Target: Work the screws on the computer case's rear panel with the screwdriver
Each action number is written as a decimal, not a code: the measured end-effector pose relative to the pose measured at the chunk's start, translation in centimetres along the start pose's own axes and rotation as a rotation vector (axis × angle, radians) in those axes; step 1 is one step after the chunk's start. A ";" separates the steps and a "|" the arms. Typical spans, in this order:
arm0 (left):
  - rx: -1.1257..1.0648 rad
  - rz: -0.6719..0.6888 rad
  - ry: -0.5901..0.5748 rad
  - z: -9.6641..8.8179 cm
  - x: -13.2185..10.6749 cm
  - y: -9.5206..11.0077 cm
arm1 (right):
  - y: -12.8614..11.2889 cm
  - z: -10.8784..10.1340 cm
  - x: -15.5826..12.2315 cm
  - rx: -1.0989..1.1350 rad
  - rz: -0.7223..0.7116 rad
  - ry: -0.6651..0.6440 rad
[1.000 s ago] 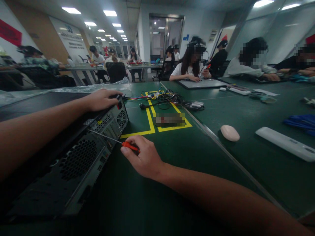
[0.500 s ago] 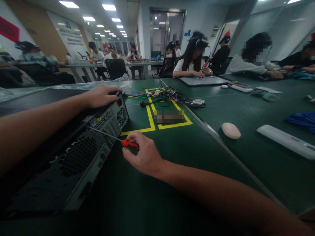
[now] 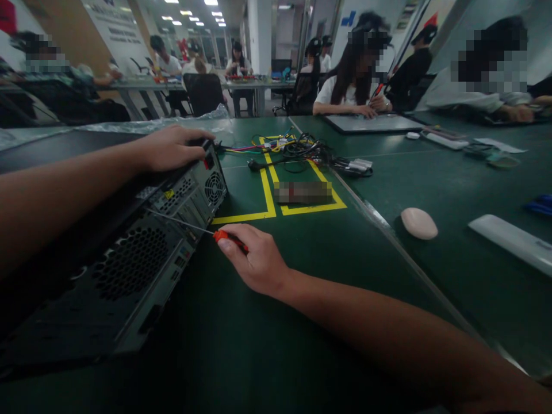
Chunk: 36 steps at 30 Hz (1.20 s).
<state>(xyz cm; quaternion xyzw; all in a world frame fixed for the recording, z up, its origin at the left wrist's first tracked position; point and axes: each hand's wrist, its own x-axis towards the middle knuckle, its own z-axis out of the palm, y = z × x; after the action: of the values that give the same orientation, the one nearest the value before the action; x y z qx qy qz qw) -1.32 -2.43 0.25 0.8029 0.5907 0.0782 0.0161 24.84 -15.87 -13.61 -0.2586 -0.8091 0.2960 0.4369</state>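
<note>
A black computer case point(image 3: 129, 270) lies on its side on the green table point(image 3: 302, 322), its rear panel with fan grille facing me. My left hand point(image 3: 170, 148) rests closed over the case's far top corner, pressing on it. My right hand point(image 3: 254, 259) grips a screwdriver point(image 3: 207, 230) with a red handle; its thin metal shaft points left and its tip touches the rear panel near the slots.
Yellow tape lines point(image 3: 269, 195) mark boxes on the table, with a tangle of coloured cables point(image 3: 297, 152) beyond. A pale oval mouse point(image 3: 418, 223) and a white keyboard point(image 3: 509, 241) lie to the right. Several people sit working at the far tables.
The view has tilted down and drawn slightly closer. Both hands keep their holds; the screwdriver stays against the rear panel, the right hand shifted only a little.
</note>
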 end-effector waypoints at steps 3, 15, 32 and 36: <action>0.031 -0.004 0.003 -0.1 -0.1 0.2 | -0.1 0.1 -0.1 0.024 0.056 -0.024; 0.068 -0.049 -0.044 -0.7 -0.8 1.7 | 0.4 -0.1 -0.2 0.087 -0.002 -0.020; 0.099 0.007 -0.002 -0.4 -0.4 1.5 | 0.4 -0.8 0.3 -0.020 -0.087 0.056; 0.131 0.038 -0.028 -0.4 0.2 1.3 | 0.6 -0.5 0.1 -0.087 -0.120 0.083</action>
<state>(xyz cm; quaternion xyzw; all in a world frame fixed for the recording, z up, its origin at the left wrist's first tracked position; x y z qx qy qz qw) -0.14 -2.67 0.82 0.8144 0.5789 0.0285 -0.0299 25.31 -15.26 -13.71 -0.2403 -0.8166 0.2227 0.4752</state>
